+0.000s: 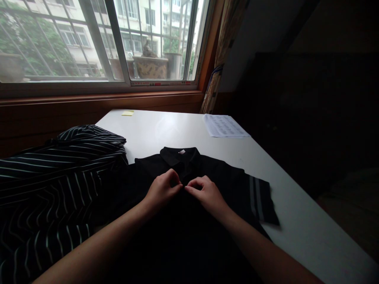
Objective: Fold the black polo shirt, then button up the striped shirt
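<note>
A black polo shirt (225, 177) lies flat on the white table (290, 189), collar away from me, with pale stripes on its right sleeve. My left hand (161, 191) and my right hand (205, 193) meet just below the collar. Both pinch the shirt's front placket, fingertips almost touching each other. What exactly sits between the fingers is too dark to make out.
A heap of black cloth with white stripes (53, 177) covers the table's left side. A printed sheet of paper (223, 126) lies at the far right edge and a yellow sticky note (128, 113) near the wooden window sill. The room to the right is dark.
</note>
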Available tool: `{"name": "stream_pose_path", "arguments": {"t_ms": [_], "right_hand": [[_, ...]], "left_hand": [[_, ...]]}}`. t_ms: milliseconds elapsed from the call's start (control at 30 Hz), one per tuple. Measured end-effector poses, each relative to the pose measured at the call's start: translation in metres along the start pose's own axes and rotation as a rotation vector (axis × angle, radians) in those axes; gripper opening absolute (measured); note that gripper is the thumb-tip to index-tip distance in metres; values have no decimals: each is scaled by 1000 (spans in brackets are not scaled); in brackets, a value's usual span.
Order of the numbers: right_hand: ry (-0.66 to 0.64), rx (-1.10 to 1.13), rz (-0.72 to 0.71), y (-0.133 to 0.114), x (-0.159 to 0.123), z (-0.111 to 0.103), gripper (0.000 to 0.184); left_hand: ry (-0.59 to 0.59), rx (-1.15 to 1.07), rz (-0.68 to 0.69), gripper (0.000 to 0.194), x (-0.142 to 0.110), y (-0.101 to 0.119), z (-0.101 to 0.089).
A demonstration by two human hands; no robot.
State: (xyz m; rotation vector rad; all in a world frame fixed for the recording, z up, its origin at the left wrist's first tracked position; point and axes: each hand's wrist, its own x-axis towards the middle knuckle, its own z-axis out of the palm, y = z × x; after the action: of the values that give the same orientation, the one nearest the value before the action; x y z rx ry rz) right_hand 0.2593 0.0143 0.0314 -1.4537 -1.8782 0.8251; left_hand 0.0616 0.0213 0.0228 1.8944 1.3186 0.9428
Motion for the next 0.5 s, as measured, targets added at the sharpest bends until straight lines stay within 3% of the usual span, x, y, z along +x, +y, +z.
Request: {"name": "stream_pose_path", "arguments": {"t_ms": [500], "right_hand": [[-5,-2,-15,2,1,0,7]], "left_hand": [[-7,28,1,10,0,0,1]]}}
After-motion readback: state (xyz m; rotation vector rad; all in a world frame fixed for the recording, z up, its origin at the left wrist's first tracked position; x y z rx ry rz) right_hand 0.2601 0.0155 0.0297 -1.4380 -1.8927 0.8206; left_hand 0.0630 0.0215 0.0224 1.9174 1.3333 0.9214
